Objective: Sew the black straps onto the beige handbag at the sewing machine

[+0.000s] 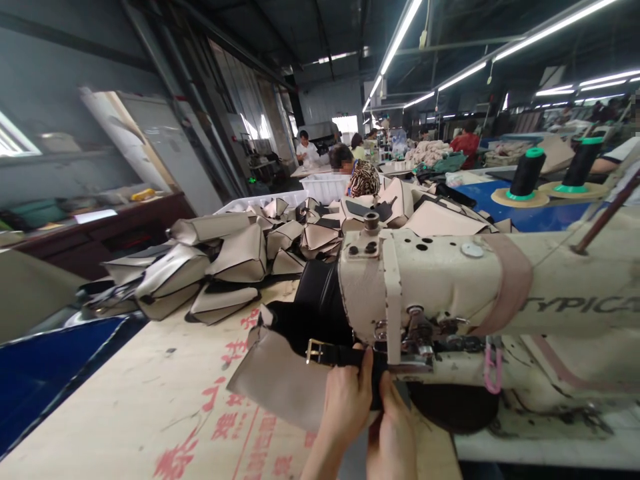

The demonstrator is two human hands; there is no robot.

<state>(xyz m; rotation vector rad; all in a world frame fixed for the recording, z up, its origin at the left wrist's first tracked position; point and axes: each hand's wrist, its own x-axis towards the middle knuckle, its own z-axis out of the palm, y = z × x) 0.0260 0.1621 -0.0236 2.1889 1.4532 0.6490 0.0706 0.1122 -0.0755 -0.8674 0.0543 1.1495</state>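
Strap (pixel 335 353), black with a brass buckle, lies across a beige bag piece (pixel 285 387) at the near edge of the desk (pixel 150 400), running under the sewing machine (pixel 450 293). Left hand (pixel 345 400) pinches it closed; right hand (pixel 395 427) presses beside it, its grip hard to make out. The needle is hidden behind the machine head. More bag pieces (pixel 240 257) pile at the far edge.

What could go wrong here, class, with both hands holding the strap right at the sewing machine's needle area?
1. The left hand and right hand pinch the black strap just below the presser foot of the sewing machine; fingertips could be caught.
2. The gold buckle sits close to the foot and might strike it.
3. The beige piece overhangs the table and may drag the seam askew.
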